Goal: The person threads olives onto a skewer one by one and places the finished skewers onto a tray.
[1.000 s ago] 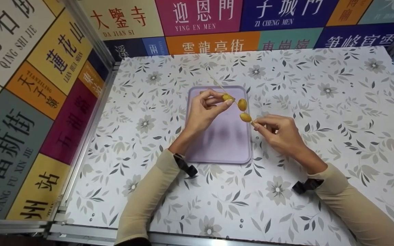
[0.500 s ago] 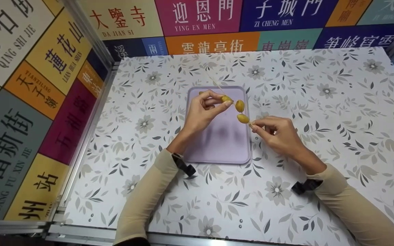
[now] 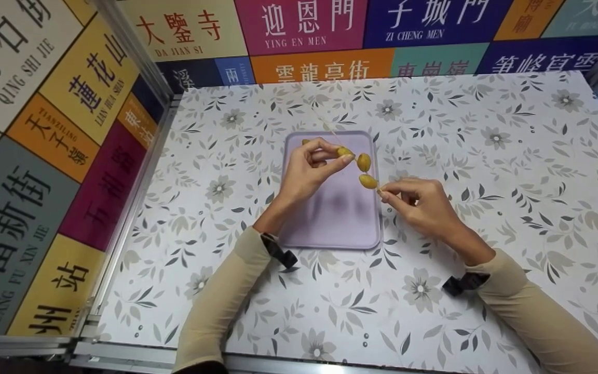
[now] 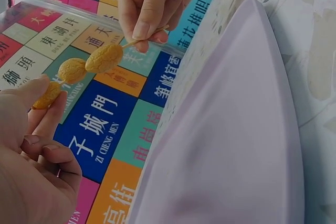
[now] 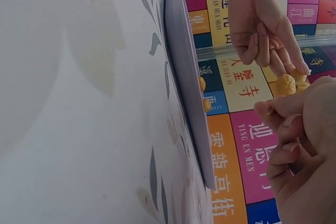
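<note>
A thin wooden skewer [image 3: 325, 120] carries yellow, wrinkled, oval fruits, and both hands hold it over the lilac tray [image 3: 340, 228]. My left hand [image 3: 304, 171] pinches one yellow fruit [image 3: 345, 152] between thumb and fingers. Two more, a middle fruit [image 3: 364, 162] and an end fruit [image 3: 367, 181], sit on the stick between the hands. My right hand [image 3: 423, 205] pinches the skewer's short bare end, beside the end fruit. In the left wrist view the three fruits line up, the end fruit [image 4: 104, 59] nearest the right fingertips [image 4: 140, 30].
Behind the left hand, a loose yellow fruit [image 3: 306, 141] shows at the tray's far left; the right wrist view has two fruits, one [image 5: 207, 105] by the tray rim. A floral cloth [image 3: 257, 311] covers the table. Colourful printed panels [image 3: 304, 26] stand along the back and left.
My right hand and the skewer's near end have shifted slightly left, bringing the two free fruits with them. The left hand keeps its pinch, almost still.
</note>
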The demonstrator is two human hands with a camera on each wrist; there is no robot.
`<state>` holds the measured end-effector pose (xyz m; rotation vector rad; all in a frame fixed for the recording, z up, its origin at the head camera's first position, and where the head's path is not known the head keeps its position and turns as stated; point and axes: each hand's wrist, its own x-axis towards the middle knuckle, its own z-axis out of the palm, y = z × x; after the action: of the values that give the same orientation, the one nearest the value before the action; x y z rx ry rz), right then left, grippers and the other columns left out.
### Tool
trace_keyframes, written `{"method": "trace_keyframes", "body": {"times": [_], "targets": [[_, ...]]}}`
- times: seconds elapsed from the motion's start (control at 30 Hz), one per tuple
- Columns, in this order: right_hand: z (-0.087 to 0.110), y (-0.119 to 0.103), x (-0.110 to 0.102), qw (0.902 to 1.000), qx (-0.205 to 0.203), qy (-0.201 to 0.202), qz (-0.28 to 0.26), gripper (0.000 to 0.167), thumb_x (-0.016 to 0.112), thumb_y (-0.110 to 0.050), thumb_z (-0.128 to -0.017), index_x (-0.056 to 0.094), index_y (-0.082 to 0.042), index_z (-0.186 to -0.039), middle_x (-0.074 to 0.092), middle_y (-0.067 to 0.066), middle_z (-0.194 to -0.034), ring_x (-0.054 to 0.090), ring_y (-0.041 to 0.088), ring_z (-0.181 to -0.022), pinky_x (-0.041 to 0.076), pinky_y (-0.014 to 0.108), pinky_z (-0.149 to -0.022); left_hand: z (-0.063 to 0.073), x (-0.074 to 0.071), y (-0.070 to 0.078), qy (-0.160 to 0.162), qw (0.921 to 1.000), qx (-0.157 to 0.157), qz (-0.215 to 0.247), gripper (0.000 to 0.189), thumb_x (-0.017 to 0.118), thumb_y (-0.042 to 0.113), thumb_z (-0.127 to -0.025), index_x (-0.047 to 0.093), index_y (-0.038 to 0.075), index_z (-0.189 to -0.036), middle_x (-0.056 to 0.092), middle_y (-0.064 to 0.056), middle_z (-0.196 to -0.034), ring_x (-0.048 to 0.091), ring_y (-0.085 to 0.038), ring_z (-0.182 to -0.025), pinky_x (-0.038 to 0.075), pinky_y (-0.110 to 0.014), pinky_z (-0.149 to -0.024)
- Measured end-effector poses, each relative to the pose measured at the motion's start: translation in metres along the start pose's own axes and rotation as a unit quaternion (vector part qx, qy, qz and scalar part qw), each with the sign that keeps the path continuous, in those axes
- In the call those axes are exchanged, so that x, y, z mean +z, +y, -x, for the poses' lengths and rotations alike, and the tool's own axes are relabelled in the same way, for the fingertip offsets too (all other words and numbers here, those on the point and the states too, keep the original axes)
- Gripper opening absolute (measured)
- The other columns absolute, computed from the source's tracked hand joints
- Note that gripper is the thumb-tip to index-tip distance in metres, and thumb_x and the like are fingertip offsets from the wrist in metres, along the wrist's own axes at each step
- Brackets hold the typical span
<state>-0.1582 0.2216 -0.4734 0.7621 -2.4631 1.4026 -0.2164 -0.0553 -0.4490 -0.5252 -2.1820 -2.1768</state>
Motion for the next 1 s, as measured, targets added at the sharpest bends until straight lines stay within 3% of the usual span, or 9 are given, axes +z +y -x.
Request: {"method": "trace_keyframes", "body": {"times": [0.27, 0.47, 0.57, 0.77, 0.9, 1.0], "targets": [[0.0013, -0.0011, 0.0003, 0.9998, 0.019, -0.003, -0.009, 0.014, 0.081, -0.008, -0.098, 0.086, -0.012, -0.110, 0.077, 0.006, -0.083, 0.053, 0.009, -0.056, 0.039, 0.017, -0.050, -0.0004, 0.0002, -0.0004, -0.010, 0.9999, 0.004, 0.012, 0.018, 0.086, 0.016, -0.095, 0.074, 0.008, -0.106, 0.085, -0.005, -0.110, 0.065, -0.006, -0.070, 0.041, -0.020, -0.059], [0.0009, -0.0015, 0.0003, 0.9997, 0.021, -0.006, -0.011, 0.015, 0.081, -0.008, -0.097, 0.086, -0.013, -0.110, 0.078, 0.005, -0.085, 0.053, 0.009, -0.056, 0.039, 0.017, -0.049, 0.0001, 0.0000, -0.0006, -0.014, 0.9998, 0.002, 0.017, 0.020, 0.086, 0.015, -0.095, 0.073, 0.007, -0.107, 0.084, -0.007, -0.112, 0.073, -0.008, -0.080, 0.045, -0.020, -0.061], [0.0004, -0.0010, -0.0005, 0.9994, 0.030, -0.015, -0.010, 0.013, 0.081, -0.009, -0.098, 0.086, -0.014, -0.109, 0.078, 0.005, -0.084, 0.053, 0.009, -0.055, 0.039, 0.017, -0.049, -0.0002, 0.0000, -0.0014, -0.013, 0.9999, 0.002, 0.006, 0.020, 0.086, 0.015, -0.095, 0.073, 0.007, -0.107, 0.084, -0.007, -0.111, 0.066, -0.006, -0.072, 0.041, -0.020, -0.060], [-0.0018, 0.0018, -0.0013, 0.9982, 0.043, -0.042, -0.001, 0.009, 0.082, -0.015, -0.099, 0.086, -0.013, -0.106, 0.081, 0.002, -0.086, 0.054, 0.009, -0.053, 0.041, 0.018, -0.047, -0.0004, 0.0016, -0.0023, 0.009, 0.9993, 0.001, -0.036, 0.022, 0.090, 0.022, -0.092, 0.075, 0.011, -0.103, 0.084, -0.002, -0.103, 0.036, -0.005, -0.056, 0.028, -0.021, -0.054], [-0.0023, 0.0030, -0.0010, 0.9983, 0.039, -0.041, 0.015, 0.009, 0.085, -0.018, -0.097, 0.087, -0.015, -0.105, 0.082, -0.002, -0.086, 0.054, 0.008, -0.050, 0.040, 0.018, -0.046, 0.0008, 0.0032, -0.0015, 0.019, 0.9985, 0.008, -0.051, 0.023, 0.091, 0.024, -0.091, 0.076, 0.011, -0.102, 0.083, -0.001, -0.100, 0.034, -0.006, -0.054, 0.028, -0.022, -0.052], [-0.0018, 0.0034, -0.0017, 0.9987, 0.041, -0.027, 0.018, 0.008, 0.085, -0.015, -0.096, 0.087, -0.013, -0.104, 0.080, 0.002, -0.080, 0.052, 0.007, -0.048, 0.038, 0.017, -0.044, 0.0012, 0.0042, -0.0003, 0.018, 0.9984, 0.012, -0.052, 0.023, 0.091, 0.024, -0.090, 0.076, 0.012, -0.102, 0.084, 0.000, -0.099, 0.035, -0.007, -0.054, 0.028, -0.022, -0.053]]}}
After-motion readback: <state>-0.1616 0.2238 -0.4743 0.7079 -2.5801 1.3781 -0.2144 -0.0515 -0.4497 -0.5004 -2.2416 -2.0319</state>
